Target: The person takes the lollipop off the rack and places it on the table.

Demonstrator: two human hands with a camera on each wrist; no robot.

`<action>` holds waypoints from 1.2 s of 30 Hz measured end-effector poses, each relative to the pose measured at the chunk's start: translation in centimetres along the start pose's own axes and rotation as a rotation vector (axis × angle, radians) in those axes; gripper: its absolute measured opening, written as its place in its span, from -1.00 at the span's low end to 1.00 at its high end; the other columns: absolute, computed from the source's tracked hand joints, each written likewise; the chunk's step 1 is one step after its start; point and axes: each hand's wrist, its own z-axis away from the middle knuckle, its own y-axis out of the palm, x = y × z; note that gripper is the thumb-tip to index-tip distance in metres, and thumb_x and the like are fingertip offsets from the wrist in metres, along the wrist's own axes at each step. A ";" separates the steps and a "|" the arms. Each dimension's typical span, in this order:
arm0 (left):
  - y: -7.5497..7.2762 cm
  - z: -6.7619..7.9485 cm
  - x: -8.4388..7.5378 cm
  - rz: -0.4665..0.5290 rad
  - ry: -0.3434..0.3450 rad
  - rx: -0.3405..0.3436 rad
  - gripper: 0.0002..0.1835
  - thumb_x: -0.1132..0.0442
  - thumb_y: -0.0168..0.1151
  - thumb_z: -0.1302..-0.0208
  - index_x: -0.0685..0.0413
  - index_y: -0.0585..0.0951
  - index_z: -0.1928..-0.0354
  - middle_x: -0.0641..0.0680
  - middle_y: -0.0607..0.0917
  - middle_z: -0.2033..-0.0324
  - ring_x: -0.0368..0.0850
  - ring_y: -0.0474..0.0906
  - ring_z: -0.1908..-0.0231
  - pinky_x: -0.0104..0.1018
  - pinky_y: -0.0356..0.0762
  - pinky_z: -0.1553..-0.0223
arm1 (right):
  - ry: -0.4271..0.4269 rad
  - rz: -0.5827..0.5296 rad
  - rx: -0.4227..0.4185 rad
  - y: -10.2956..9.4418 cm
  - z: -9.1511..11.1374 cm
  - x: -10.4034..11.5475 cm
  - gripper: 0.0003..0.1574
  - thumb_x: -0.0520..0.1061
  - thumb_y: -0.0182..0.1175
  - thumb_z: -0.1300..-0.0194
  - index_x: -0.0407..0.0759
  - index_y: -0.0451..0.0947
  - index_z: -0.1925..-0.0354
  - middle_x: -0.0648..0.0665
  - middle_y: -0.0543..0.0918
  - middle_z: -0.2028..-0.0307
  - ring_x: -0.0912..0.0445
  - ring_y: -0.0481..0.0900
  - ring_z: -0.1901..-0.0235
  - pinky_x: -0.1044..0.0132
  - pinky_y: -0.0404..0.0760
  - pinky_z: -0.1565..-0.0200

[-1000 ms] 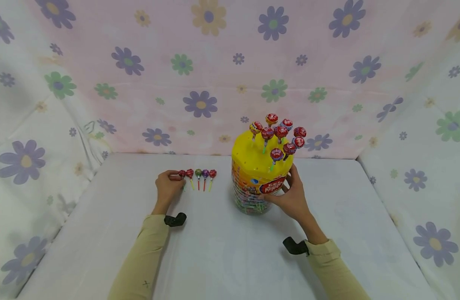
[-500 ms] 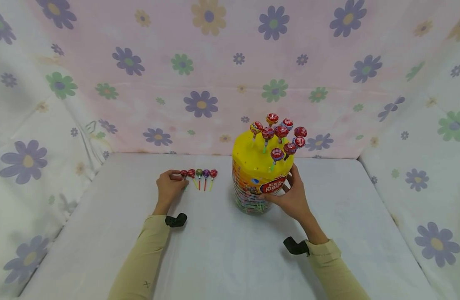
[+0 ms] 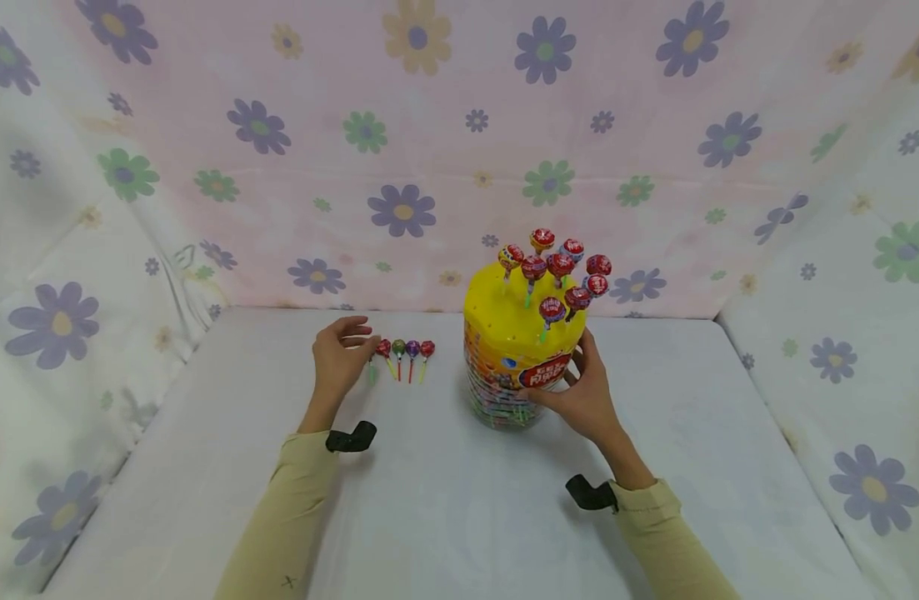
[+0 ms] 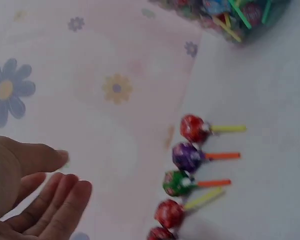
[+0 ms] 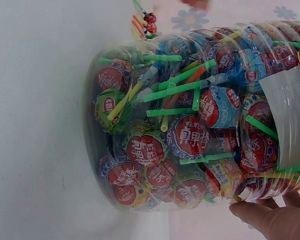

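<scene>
The left grip (image 3: 342,354) is released, thumb and fingers parted with nothing between them. Just to its right, a row of five lollipops (image 4: 176,183) lies on the worktop (image 3: 429,483), the nearest head hidden behind the thumb in the head view. Each should be light and firm, its wrapper a little slippery, its round head apt to roll; a pinch on the thin stick, close under the head, looks surest. Farther right, the right grip (image 3: 582,387) grasps the side of a clear jar (image 3: 496,367), probably heavy, smooth and slightly yielding, so a wide hold suits. Above that grip, other lollipops (image 3: 533,267) stand in the yellow lid (image 3: 492,312).
</scene>
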 end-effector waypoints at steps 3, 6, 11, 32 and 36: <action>0.8 0.2 -2.8 0.156 0.110 -0.041 -0.67 0.45 0.35 -0.28 0.32 0.65 -0.09 0.36 0.71 0.09 0.17 0.69 0.15 -0.65 0.62 0.26 | 0.008 0.000 0.008 0.0 0.2 1.2 0.27 -0.34 0.54 -0.06 -0.08 0.02 -0.55 -0.22 0.29 -0.41 -0.23 0.33 -0.40 -0.27 0.38 -0.35; 1.8 0.4 -5.7 0.279 0.217 -0.055 -0.69 0.48 0.32 -0.29 0.31 0.66 -0.08 0.37 0.70 0.09 0.01 0.66 0.19 -0.59 0.66 0.22 | 0.014 0.005 0.016 0.0 0.4 2.7 0.23 -0.35 0.53 -0.08 -0.17 0.03 -0.54 -0.28 0.28 -0.40 -0.26 0.33 -0.39 -0.27 0.38 -0.35; 3.1 1.3 -10.4 0.387 0.357 0.006 -0.68 0.53 0.30 -0.28 0.36 0.64 -0.08 0.38 0.68 0.08 -0.20 0.66 0.17 -0.47 0.71 0.14 | 0.003 0.010 0.022 -0.1 0.6 3.8 0.21 -0.35 0.52 -0.09 -0.20 0.03 -0.53 -0.31 0.29 -0.39 -0.28 0.34 -0.37 -0.30 0.38 -0.34; 7.9 2.9 -18.4 0.417 0.520 0.229 -0.59 0.55 0.28 -0.30 0.40 0.57 -0.19 0.33 0.71 0.05 0.17 0.71 0.03 -0.20 0.73 0.00 | 0.036 0.029 0.011 -0.1 0.6 3.9 0.23 -0.30 0.52 -0.11 -0.18 0.01 -0.55 -0.32 0.26 -0.43 -0.31 0.30 -0.42 -0.32 0.36 -0.34; 8.6 2.8 -18.3 0.402 0.552 0.198 -0.60 0.55 0.29 -0.29 0.36 0.60 -0.18 0.31 0.73 0.10 0.13 0.73 0.06 -0.22 0.74 0.04 | 0.023 0.029 0.009 -0.2 0.7 3.8 0.23 -0.31 0.52 -0.10 -0.18 0.01 -0.55 -0.33 0.26 -0.42 -0.32 0.30 -0.41 -0.32 0.37 -0.33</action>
